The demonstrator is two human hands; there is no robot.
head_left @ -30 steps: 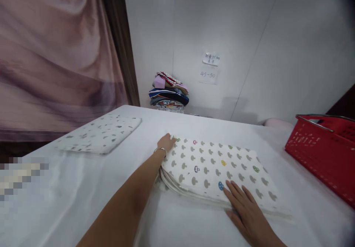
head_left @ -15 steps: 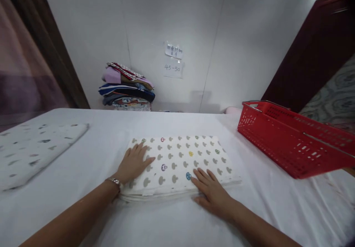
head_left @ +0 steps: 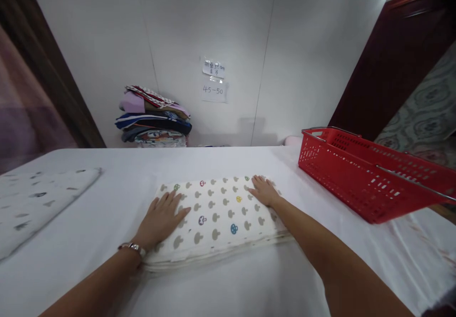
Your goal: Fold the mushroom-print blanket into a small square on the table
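Note:
A folded white cloth (head_left: 221, 212) printed with grey and coloured mushrooms lies flat in front of me, its folded layers showing along the near edge. My left hand (head_left: 162, 217) rests on its left end, fingers spread, with a metal band on the wrist. Flat on the far right part of the cloth is my right hand (head_left: 264, 191), its fingers stretched out. Neither hand grips anything; both press lightly on the top layer.
Another folded white cloth with dark prints (head_left: 42, 203) lies at the left on the white-covered table (head_left: 228, 293). A red plastic basket (head_left: 356, 179) with metal handles stands at the right. Beyond the far edge, a stack of folded clothes (head_left: 155, 117) sits by the wall, near paper signs (head_left: 213, 79).
My right hand has slid from the cloth's near right edge to its far right corner. The left hand stays on the left end. The view has shifted slightly.

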